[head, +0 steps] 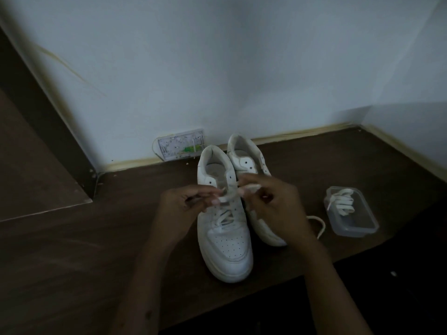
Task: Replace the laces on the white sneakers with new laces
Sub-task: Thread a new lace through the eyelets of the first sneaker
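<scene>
a dark wooden table (pixel 101 250) meets a white wall (pixel 217 68) bearing an uncovered wall socket (pixel 180 145) just above it

Bare desk (pixel 84 250) left of the sneakers (pixel 223 228): open passage. Right of the sneakers: loose lace (pixel 320 226), then plastic box (pixel 350 213), narrow gap between. Behind the sneakers: wall (pixel 217 68) and socket plate (pixel 180 145) close

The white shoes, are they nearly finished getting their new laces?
Not yet. The near sneaker has lace crossed through its lower eyelets; whether old or new, I cannot tell. The left hand and right hand each pinch the lace at its upper eyelets. The far sneaker shows empty top eyelets. One lace waits in the plastic box, another lies loose on the table.
</scene>
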`<state>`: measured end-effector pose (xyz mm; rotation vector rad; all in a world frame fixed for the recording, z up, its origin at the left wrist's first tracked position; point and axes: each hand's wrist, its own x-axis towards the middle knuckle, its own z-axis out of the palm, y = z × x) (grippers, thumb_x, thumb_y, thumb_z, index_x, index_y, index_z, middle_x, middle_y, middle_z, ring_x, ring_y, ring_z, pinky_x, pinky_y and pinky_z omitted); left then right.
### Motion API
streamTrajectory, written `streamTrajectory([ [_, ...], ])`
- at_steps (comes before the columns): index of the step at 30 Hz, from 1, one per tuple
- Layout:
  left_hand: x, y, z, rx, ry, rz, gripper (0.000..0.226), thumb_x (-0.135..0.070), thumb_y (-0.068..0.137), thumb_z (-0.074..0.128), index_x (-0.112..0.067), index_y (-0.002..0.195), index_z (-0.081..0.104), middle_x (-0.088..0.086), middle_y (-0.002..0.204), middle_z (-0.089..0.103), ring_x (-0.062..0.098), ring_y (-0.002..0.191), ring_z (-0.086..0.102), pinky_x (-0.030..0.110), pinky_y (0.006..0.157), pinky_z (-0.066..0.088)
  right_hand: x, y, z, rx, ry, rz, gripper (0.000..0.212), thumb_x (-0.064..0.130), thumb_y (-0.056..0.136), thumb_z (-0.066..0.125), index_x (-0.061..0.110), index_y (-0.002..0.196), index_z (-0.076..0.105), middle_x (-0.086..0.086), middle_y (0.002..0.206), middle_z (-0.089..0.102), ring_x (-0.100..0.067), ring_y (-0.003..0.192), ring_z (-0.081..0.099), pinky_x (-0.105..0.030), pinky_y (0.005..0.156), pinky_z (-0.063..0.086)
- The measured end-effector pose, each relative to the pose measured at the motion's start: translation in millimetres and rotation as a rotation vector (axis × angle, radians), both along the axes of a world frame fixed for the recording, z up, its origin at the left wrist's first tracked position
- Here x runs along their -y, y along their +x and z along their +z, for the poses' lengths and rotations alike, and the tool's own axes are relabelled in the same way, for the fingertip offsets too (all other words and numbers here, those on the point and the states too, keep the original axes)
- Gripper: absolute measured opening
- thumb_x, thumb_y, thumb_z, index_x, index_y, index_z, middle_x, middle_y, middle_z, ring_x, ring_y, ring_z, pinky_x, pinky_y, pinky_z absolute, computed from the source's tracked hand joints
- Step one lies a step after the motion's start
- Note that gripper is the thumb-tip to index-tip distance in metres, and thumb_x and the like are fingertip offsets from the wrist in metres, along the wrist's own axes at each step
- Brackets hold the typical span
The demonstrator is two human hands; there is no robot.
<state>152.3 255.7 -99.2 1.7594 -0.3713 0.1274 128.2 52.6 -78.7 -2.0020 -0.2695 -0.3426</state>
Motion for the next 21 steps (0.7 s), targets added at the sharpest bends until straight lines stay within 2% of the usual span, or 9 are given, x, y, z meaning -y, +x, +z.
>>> streamTrajectory([
  [2, 5.4, -1.0, -0.6, 0.037, 0.006, 0.004, 0.028, -0.002, 0.075, 0.075, -0.027, 0.087, 0.075, -0.011, 0.086, 0.076, 0.007, 0.084, 0.071, 0.019, 0.072, 0.056, -16.1, -1.4, -0.1, -0.122, 0.027, 0.163, 0.032, 0.019, 0.086, 0.070, 0.018, 0.118, 0.067, 0.005, 0.092, 0.074, -0.009, 0.072, 0.070, -0.023, 0.065, 0.056],
  [4, 5.3, -0.9, -0.7, 0.064, 0.021, 0.008, 0.026, -0.001, 0.075, 0.074, -0.025, 0.083, 0.075, -0.012, 0.082, 0.075, 0.006, 0.078, 0.071, 0.017, 0.070, 0.055, -21.4, -0.4, -2.7, -0.138, 0.042, 0.200, 0.026, 0.015, 0.084, 0.072, 0.018, 0.110, 0.071, 0.001, 0.091, 0.075, -0.013, 0.079, 0.071, -0.028, 0.074, 0.058],
  [6, 1.1, 0.0, -0.5, 0.081, 0.037, 0.017, 0.022, 0.000, 0.077, 0.073, -0.019, 0.086, 0.076, -0.008, 0.082, 0.075, 0.006, 0.076, 0.071, 0.015, 0.068, 0.054, -16.3, 1.6, -3.7, -0.146, 0.088, 0.184, 0.021, 0.012, 0.082, 0.074, 0.022, 0.100, 0.073, 0.003, 0.090, 0.075, -0.010, 0.082, 0.071, -0.024, 0.075, 0.057],
  [11, -6.2, 2.8, 1.0, 0.145, 0.094, 0.054, 0.020, -0.002, 0.080, 0.070, -0.015, 0.095, 0.074, -0.008, 0.085, 0.073, 0.002, 0.078, 0.069, 0.009, 0.071, 0.050, -1.8, 5.2, -6.1, -0.052, -0.005, 0.054, 0.017, 0.013, 0.081, 0.074, 0.026, 0.091, 0.072, 0.012, 0.086, 0.071, -0.002, 0.079, 0.067, -0.015, 0.072, 0.052],
  [16, 1.3, 1.8, -0.2, 0.071, 0.020, 0.075, 0.027, -0.003, 0.076, 0.074, -0.017, 0.099, 0.073, -0.008, 0.081, 0.075, 0.004, 0.079, 0.071, 0.012, 0.075, 0.051, -9.6, 3.6, -7.1, 0.040, -0.085, 0.060, 0.030, 0.019, 0.079, 0.077, 0.024, 0.108, 0.069, 0.013, 0.101, 0.067, 0.002, 0.085, 0.062, -0.009, 0.071, 0.047],
  [19, 3.0, 0.3, 1.6, 0.119, 0.024, 0.072, 0.024, -0.011, 0.075, 0.074, -0.015, 0.099, 0.074, -0.011, 0.086, 0.075, 0.005, 0.086, 0.071, 0.018, 0.081, 0.053, -16.3, 3.9, -9.4, 0.095, -0.112, 0.067, 0.029, 0.024, 0.080, 0.077, 0.024, 0.108, 0.071, 0.010, 0.100, 0.070, 0.001, 0.087, 0.062, -0.010, 0.074, 0.045],
  [21, 4.7, -0.6, 2.6, 0.151, 0.022, 0.069, 0.020, -0.017, 0.075, 0.072, -0.018, 0.095, 0.074, -0.017, 0.089, 0.074, 0.004, 0.086, 0.071, 0.019, 0.083, 0.054, -18.4, 5.4, -12.4, 0.162, -0.220, 0.028, 0.023, 0.035, 0.082, 0.071, 0.026, 0.103, 0.073, 0.013, 0.099, 0.071, -0.002, 0.087, 0.060, -0.017, 0.077, 0.043],
])
